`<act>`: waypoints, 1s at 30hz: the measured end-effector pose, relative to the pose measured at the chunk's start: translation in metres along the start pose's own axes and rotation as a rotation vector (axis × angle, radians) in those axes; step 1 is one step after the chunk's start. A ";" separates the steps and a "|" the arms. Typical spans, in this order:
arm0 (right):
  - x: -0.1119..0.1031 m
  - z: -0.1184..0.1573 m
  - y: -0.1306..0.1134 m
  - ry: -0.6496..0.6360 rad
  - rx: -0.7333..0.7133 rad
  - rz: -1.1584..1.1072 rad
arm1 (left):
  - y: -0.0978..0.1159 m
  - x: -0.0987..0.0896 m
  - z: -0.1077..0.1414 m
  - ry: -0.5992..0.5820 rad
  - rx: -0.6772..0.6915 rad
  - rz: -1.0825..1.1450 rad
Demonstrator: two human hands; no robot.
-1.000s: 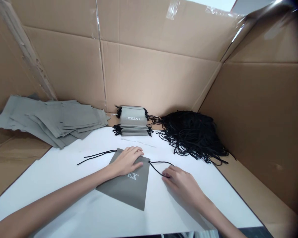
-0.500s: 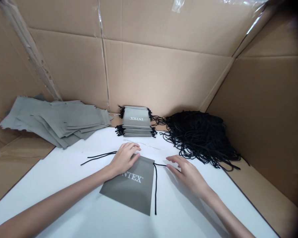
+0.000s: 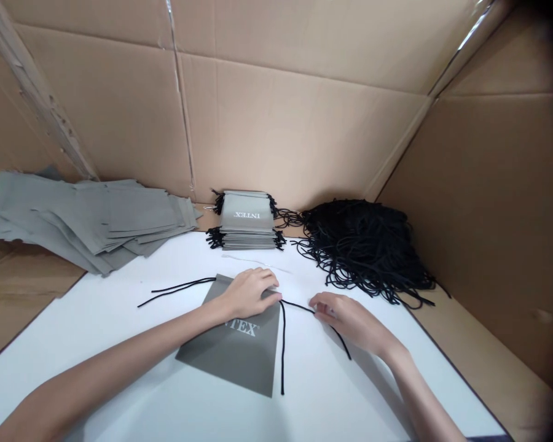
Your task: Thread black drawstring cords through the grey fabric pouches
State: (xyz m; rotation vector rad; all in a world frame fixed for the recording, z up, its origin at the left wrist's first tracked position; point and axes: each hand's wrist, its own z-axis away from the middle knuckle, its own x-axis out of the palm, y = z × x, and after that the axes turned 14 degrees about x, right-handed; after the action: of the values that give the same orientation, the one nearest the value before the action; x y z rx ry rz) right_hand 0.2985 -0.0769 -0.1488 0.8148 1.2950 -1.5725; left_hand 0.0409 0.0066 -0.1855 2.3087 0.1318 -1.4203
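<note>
A grey drawstring pouch (image 3: 228, 359) with white INTEX lettering lies tilted on the white table. My left hand (image 3: 254, 293) lies across its top edge near the right corner, thumb and fingers closed there on the fabric. Two black cord ends (image 3: 184, 285) trail out of the pouch's left side. Another pair comes out at the right corner; one of these, a loose cord (image 3: 283, 356), hangs down beside the pouch. My right hand (image 3: 345, 316) pinches the other black cord (image 3: 299, 306) a short way from the corner, its tail emerging below my fingers.
Flat grey pouches (image 3: 133, 218) lie in an overlapping heap at back left. A neat stack of corded pouches (image 3: 249, 221) stands at back centre, and a black cord pile (image 3: 359, 245) at back right. A thin wire-like strand (image 3: 253, 263) lies before the stack. Cardboard walls (image 3: 295, 135) enclose the table.
My left hand has slid right along the pouch's top edge to the corner. My right hand has closed on the cord, and the view has shifted slightly.
</note>
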 end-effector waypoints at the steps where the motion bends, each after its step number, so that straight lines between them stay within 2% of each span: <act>1: 0.001 0.000 0.000 -0.004 -0.007 -0.008 | -0.001 0.003 -0.001 -0.017 0.013 0.001; 4: -0.001 -0.001 0.003 -0.014 -0.001 -0.030 | -0.006 0.007 0.002 -0.042 0.033 0.002; 9: 0.001 0.000 0.002 -0.115 -0.016 -0.156 | -0.014 0.005 0.007 -0.040 0.041 0.011; 14: 0.018 -0.002 -0.021 0.099 -0.015 -0.026 | -0.013 0.005 0.006 -0.034 0.038 0.023; 17: 0.021 -0.002 -0.033 0.133 0.028 -0.032 | -0.012 0.005 0.007 -0.022 0.028 0.037; 19: 0.018 0.001 -0.039 0.113 0.035 -0.113 | -0.012 0.004 0.008 0.001 0.007 0.048; 21: 0.012 0.007 -0.045 -0.037 -0.046 -0.298 | -0.012 0.003 0.008 0.039 -0.027 0.058; 24: 0.005 0.016 -0.051 -0.464 -0.263 -0.537 | -0.015 0.001 0.008 0.093 -0.076 0.071; 25: 0.005 0.017 -0.051 -0.565 -0.291 -0.574 | -0.015 0.001 0.008 0.103 -0.083 0.073; 26: 0.005 0.017 -0.050 -0.605 -0.281 -0.611 | -0.016 0.001 0.008 0.108 -0.085 0.073; 27: 0.007 0.016 -0.047 -0.573 -0.239 -0.642 | -0.016 0.001 0.008 0.111 -0.080 0.071; 30: 0.017 0.006 -0.038 -0.223 -0.060 -0.542 | -0.015 0.002 0.008 0.101 -0.030 0.055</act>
State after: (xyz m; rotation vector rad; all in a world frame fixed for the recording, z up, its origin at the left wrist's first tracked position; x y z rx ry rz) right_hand 0.2570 -0.0857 -0.1483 0.2404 1.4612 -1.9657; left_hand 0.0306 0.0162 -0.1945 2.3410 0.1180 -1.2676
